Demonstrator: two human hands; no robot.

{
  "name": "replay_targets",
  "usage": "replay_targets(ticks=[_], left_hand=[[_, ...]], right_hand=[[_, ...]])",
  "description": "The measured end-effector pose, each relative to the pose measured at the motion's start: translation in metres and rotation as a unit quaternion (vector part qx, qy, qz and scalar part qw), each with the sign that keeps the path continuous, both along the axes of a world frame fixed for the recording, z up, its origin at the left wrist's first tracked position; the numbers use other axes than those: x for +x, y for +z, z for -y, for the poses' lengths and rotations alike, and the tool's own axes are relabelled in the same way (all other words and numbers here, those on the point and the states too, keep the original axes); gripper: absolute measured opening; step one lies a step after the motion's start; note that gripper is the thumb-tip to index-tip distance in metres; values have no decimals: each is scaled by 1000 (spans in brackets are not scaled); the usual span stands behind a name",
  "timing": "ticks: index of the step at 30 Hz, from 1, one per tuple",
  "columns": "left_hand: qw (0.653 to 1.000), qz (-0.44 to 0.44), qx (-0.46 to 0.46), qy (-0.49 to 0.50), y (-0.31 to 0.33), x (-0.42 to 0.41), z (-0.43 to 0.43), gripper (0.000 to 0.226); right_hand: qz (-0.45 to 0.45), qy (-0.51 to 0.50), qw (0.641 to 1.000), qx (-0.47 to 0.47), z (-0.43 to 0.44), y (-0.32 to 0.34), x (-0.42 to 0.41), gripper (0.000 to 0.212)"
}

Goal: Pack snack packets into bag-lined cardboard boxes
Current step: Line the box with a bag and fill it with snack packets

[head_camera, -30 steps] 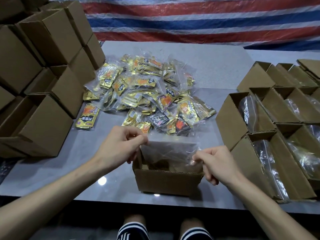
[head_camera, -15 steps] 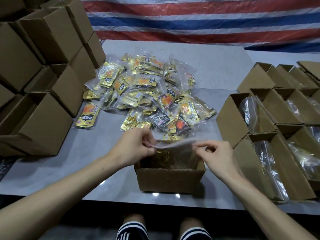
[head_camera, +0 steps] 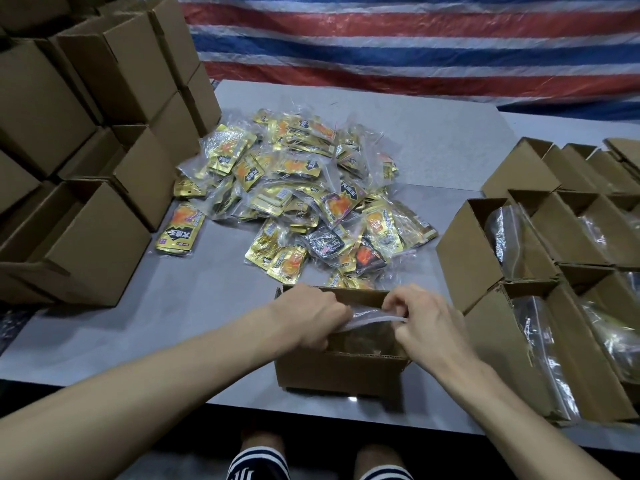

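Behind, red-white-blue striped tarpaulin (head_camera: 415, 46). On grey table (head_camera: 433, 143), stacked brown cardboard boxes (head_camera: 104, 244) at left, bag-lined boxes (head_camera: 464, 251) at right, heap of gold foil snack packets (head_camera: 304, 199) between. At near edge, small open cardboard box (head_camera: 339, 370) with clear plastic bag (head_camera: 367, 318) inside, pinched at top by left hand (head_camera: 308, 320) and right hand (head_camera: 426, 317).

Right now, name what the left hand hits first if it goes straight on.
Likely the right hand: the left hand points across the box along the bag edge both pinch; depth unclear.
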State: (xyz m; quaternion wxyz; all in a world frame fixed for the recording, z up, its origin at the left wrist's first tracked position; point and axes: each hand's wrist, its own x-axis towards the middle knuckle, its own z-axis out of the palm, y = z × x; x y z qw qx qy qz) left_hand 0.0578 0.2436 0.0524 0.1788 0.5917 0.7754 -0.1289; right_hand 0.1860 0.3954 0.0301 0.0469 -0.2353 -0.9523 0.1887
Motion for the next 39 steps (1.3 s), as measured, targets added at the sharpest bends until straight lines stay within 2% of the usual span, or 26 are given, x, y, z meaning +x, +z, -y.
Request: replay_targets(ticks=[3, 6, 8, 13, 16, 19, 20, 21, 23, 26, 28, 31, 32, 34, 36, 39], left_hand=[[1000, 9, -25, -3, -7, 3, -7, 21], [999, -24, -33, -13, -16, 6, -10, 42], [999, -34, -33, -22, -23, 6, -11, 48], [998, -28, -40, -35, -35, 2, -13, 37], [998, -3, -49, -27, -33, 4, -18, 32], [993, 51, -103, 8, -27, 1, -20, 20], [990, 70, -119, 31, -24, -2, -18, 19], [987, 86, -123, 55, -23, -5, -17, 21], [985, 95, -111, 88, -20, -9, -13, 20], [983, 106, -98, 110, -18, -6, -9, 25], [978, 150, -87, 113, -15, -2, -9, 25], [949, 288, -48, 121, -15, 6, -20, 22], [937, 322, -40, 131, -17, 8, -26, 24], [920, 356, -39, 157, -24, 12, -36, 29], [915, 359, -65, 172, -38, 14, -43, 36], [920, 337, -110, 168, -58, 19, -44, 45]], right_hand=[[-4, -14, 1000, 21, 0, 2, -3, 22], [4, -9, 999, 38, 0, 4, -4, 19], [6, 7, 999, 39, 0, 5, -4, 19], [104, 153, 981, -56, -12, 10, -3, 27], [74, 156, 983, -59, -11, 9, 2, 22], [42, 110, 992, -40, -9, 1, 3, 56], [37, 99, 994, -26, -8, 0, 3, 56], [30, 98, 995, -10, -7, -3, 2, 45], [30, 96, 995, 23, -4, -4, 0, 12], [-11, 64, 997, 38, 0, -5, -5, 32], [-39, 33, 997, 60, 2, -3, -10, 49], [61, -7, 998, 29, 0, -8, -18, 77], [112, -20, 994, -4, -1, -9, -20, 74], [178, -31, 982, -51, -3, -12, -23, 48], [183, -34, 979, -83, -5, -15, -24, 32], [159, -31, 971, -173, -11, -15, -24, 31]])
